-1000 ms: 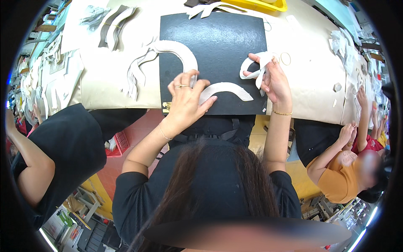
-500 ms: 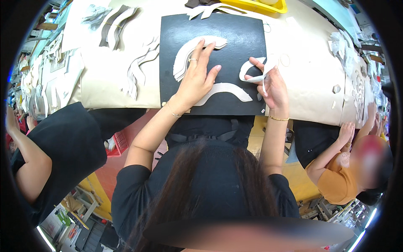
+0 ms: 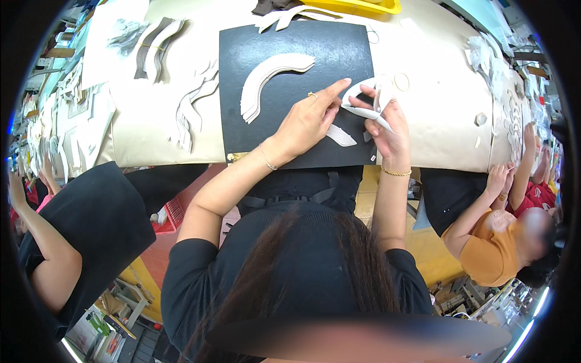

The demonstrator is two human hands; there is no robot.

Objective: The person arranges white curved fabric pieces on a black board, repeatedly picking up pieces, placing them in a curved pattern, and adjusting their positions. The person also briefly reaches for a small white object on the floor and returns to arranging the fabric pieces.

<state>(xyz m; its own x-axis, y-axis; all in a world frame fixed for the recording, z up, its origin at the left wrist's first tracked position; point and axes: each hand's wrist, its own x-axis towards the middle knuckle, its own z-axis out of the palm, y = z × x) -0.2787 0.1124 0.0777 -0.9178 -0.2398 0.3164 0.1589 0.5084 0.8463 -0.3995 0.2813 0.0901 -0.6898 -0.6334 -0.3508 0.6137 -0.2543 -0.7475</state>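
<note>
Near stacked strips [image 3: 269, 72] on board [image 3: 296, 39], partly covers loose strip [image 3: 342, 137] with left hand [image 3: 308, 121]; cannot tell if gripping. Grips white band [image 3: 365, 112], curled in loop, with right hand [image 3: 392, 134].

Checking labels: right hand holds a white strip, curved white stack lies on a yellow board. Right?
Colour is wrong: head view shows the curved white stack on a black board, not yellow. The right hand does hold a white strip.
</note>
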